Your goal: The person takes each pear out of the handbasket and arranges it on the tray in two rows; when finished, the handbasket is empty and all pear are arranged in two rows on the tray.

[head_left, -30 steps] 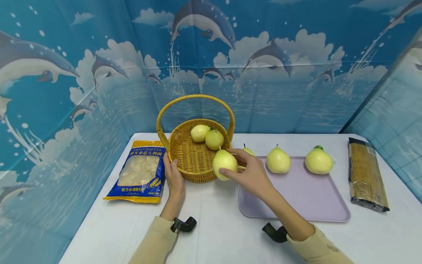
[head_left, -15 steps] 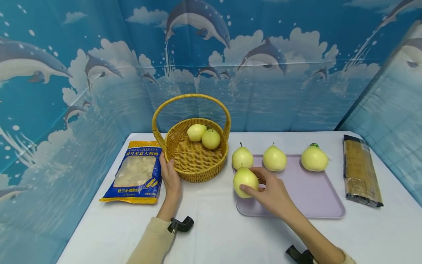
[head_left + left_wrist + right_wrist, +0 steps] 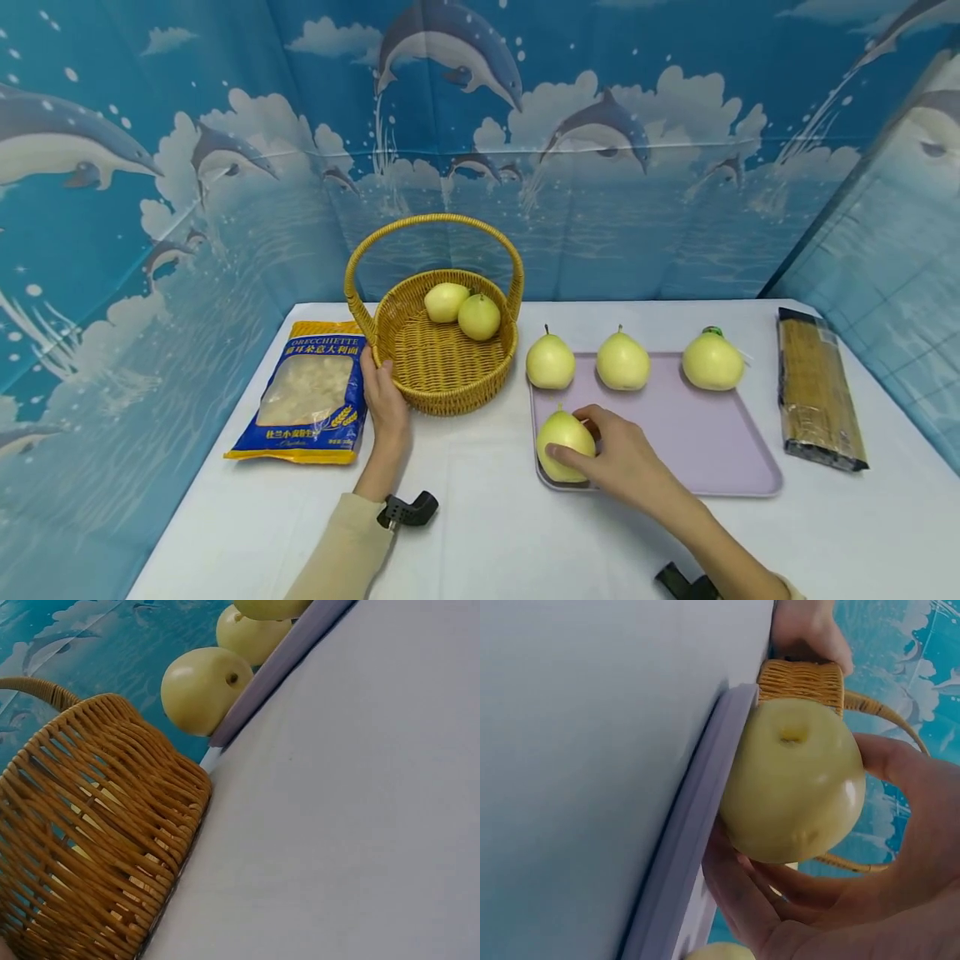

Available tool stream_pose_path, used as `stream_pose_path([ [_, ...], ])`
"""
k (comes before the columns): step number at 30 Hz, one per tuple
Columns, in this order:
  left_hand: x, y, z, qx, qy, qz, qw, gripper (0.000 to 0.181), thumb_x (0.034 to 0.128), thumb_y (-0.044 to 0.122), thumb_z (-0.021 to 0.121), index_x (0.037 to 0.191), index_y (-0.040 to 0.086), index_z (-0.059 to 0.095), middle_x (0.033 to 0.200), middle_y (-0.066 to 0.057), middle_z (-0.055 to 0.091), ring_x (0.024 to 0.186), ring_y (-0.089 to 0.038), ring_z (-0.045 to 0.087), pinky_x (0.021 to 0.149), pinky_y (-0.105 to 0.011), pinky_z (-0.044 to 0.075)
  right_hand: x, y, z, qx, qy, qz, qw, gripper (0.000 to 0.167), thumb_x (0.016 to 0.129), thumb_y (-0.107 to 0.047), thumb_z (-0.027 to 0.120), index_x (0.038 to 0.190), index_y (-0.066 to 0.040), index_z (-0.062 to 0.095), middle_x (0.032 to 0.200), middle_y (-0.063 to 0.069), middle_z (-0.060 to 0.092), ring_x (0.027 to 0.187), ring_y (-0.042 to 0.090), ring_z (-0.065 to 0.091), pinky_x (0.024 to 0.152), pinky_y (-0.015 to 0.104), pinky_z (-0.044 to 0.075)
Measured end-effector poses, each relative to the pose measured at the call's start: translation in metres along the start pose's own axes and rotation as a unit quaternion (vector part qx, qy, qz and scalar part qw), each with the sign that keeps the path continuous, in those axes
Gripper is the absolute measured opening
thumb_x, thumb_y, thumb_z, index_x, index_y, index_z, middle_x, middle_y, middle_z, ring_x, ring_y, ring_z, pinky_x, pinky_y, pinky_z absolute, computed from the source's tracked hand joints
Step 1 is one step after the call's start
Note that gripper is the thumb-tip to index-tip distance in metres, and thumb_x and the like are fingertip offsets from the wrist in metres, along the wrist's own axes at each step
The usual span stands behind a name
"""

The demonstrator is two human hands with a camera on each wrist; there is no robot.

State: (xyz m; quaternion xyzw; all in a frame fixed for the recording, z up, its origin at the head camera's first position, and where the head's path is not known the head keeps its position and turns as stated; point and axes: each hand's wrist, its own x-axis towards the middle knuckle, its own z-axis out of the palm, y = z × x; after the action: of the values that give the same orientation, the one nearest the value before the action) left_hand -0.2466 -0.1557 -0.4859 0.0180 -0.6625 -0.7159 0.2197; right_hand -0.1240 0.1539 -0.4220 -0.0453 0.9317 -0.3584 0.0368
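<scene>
My right hand (image 3: 626, 458) pinches a pale yellow-green pear (image 3: 566, 446) between thumb and fingers, low at the near left corner of the lilac tray (image 3: 675, 450). The right wrist view shows this pear (image 3: 795, 780) close against the tray's edge (image 3: 697, 802); whether it bears its full weight there I cannot tell. My left hand (image 3: 387, 404) holds the left side of the wicker basket (image 3: 442, 400), thumb near its rim. Two pears (image 3: 478, 317) lie inside the basket. Along the tray's far side stand a left pear (image 3: 551, 362), a middle pear (image 3: 623, 362) and a right pear (image 3: 712, 362).
Left of the basket lies a blue and yellow bag of orecchiette pasta (image 3: 307, 392). A long, flat clear pack of brownish strands (image 3: 817, 387) lies right of the tray. The basket's tall handle (image 3: 435, 218) arches above it. A dolphin-print curtain (image 3: 450, 150) hangs behind the white table.
My right hand has carried the pear from the basket's front right side rightward and down to the tray's near left corner. My left hand stays at the basket.
</scene>
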Motion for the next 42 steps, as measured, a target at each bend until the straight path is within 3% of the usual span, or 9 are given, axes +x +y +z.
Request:
stream_pose_path([
  [5,0.008,0.008,0.001,-0.034,-0.01,-0.006,0.9994,0.055,0.1087,0.019,0.036,0.164,0.019,0.033,0.166,-0.006,0.039,0.153,-0.025,0.037,0.13,-0.04,0.027,0.001,0.002,-0.007,-0.001,-0.038,-0.008,0.9992,0.074,0.089,-0.059,0.077,0.134,-0.002,0.064,0.108,0.004,0.073,0.097,0.014,0.066,0.079,0.035,0.056],
  [10,0.02,0.014,0.003,-0.098,-0.023,-0.019,0.9948,0.061,0.1039,0.006,0.04,0.163,0.02,0.033,0.165,-0.011,0.039,0.152,-0.034,0.038,0.128,-0.049,0.03,-0.003,0.003,-0.012,0.003,-0.062,-0.019,0.9979,0.072,0.09,-0.057,0.077,0.134,-0.001,0.064,0.106,0.002,0.073,0.097,0.014,0.066,0.08,0.034,0.056],
  [15,0.03,0.02,0.0,-0.148,-0.009,-0.063,0.987,0.073,0.0961,-0.006,0.039,0.162,0.025,0.033,0.165,-0.01,0.04,0.149,-0.037,0.04,0.125,-0.056,0.033,-0.004,0.003,-0.012,0.003,-0.066,-0.026,0.9975,0.072,0.091,-0.057,0.076,0.135,-0.001,0.064,0.105,0.001,0.074,0.097,0.013,0.067,0.08,0.034,0.056],
  [20,0.033,0.021,-0.001,-0.161,-0.006,-0.087,0.9831,0.077,0.0933,-0.01,0.036,0.162,0.024,0.031,0.166,-0.01,0.039,0.149,-0.036,0.04,0.125,-0.054,0.033,-0.004,0.004,-0.013,0.0,-0.063,-0.03,0.9975,0.07,0.092,-0.057,0.074,0.135,-0.001,0.064,0.105,0.002,0.075,0.099,0.014,0.068,0.082,0.038,0.058],
  [25,0.034,0.019,-0.001,-0.167,-0.009,-0.088,0.9821,0.082,0.0886,-0.014,0.036,0.162,0.022,0.032,0.168,-0.006,0.038,0.153,-0.03,0.038,0.128,-0.048,0.031,-0.002,0.005,-0.016,0.001,-0.058,-0.021,0.9981,0.065,0.094,-0.06,0.07,0.132,-0.007,0.067,0.111,0.002,0.075,0.104,0.015,0.069,0.091,0.044,0.059],
  [32,0.032,0.019,-0.001,-0.16,0.009,-0.072,0.9845,0.074,0.0823,-0.018,0.04,0.151,0.009,0.034,0.162,-0.01,0.042,0.144,-0.034,0.04,0.116,-0.045,0.037,-0.001,0.005,-0.021,0.014,-0.022,-0.048,0.9985,0.056,0.101,-0.053,0.065,0.129,-0.004,0.07,0.114,0.003,0.077,0.106,0.021,0.073,0.095,0.052,0.059],
  [42,0.012,0.023,0.009,-0.149,0.05,-0.04,0.9868,0.071,0.0837,-0.017,0.035,0.15,0.008,0.035,0.162,-0.013,0.042,0.146,-0.035,0.04,0.12,-0.05,0.034,-0.001,0.004,-0.024,0.056,0.018,-0.058,0.9966,0.047,0.103,-0.047,0.064,0.125,-0.005,0.072,0.121,0.009,0.076,0.109,0.027,0.074,0.095,0.042,0.063],
])
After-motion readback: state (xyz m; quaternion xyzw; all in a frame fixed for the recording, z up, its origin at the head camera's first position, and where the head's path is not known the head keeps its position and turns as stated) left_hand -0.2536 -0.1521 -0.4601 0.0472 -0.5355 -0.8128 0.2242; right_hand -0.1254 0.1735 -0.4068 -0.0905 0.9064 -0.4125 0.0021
